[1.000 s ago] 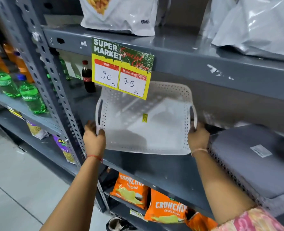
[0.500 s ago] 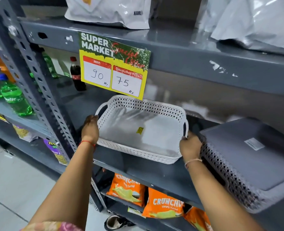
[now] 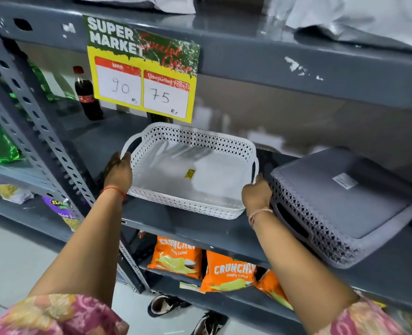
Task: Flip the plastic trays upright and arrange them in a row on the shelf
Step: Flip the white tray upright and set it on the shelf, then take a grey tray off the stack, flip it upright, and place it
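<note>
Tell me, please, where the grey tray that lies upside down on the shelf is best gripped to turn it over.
Probably by the two short ends. The grey tray lies base up, with a handle slot facing front-left beside the right hand. Slip that hand's fingers into this slot from the left; the left hand would take the opposite end, whose handle is hidden. The perforated long walls offer a poorer grip.

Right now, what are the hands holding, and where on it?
The white tray, upright on the shelf. The left hand is at its left handle end, the right hand at its right end; whether either grips tightly cannot be told.
</note>
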A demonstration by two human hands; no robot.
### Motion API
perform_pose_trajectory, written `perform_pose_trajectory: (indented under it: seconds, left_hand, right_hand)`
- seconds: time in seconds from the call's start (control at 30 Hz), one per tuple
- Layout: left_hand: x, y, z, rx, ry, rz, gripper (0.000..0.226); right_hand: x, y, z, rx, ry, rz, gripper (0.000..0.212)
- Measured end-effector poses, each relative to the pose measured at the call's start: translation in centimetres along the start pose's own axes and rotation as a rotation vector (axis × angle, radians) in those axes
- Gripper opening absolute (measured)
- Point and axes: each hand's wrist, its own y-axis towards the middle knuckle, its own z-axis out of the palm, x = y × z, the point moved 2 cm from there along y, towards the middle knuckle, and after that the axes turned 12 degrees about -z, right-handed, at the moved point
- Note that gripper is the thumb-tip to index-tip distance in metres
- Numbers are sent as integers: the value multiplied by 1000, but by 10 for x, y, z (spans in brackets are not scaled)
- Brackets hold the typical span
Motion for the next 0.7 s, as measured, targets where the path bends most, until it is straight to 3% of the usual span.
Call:
perform_pose_trajectory:
  seconds: [0.1, 0.17, 0.27, 0.37, 0.53, 0.7]
  left_hand:
    - [-6, -22, 9, -110, 38, 37, 55]
    - [-17, -49, 14, -222, 17, 148, 55]
    - [-36, -105, 46, -197, -34, 317, 56]
    - [-51, -162, 89, -135, -73, 422, 64]
    - [-56, -272, 171, 27, -159, 575, 80]
    - [-32, -374, 239, 228, -391, 350, 107]
  right_hand:
    - [-4, -8, -7, -28, 16, -90, 61]
    - [-4, -21, -12, -74, 11, -295, 62]
    - [-13, -40, -38, -137, -40, -629, 57]
    - [-32, -40, -83, -210, -87, -770, 56]
    - [-98, -20, -173, -308, -115, -705, 60]
    - [-163, 17, -255, -276, -264, -485, 60]
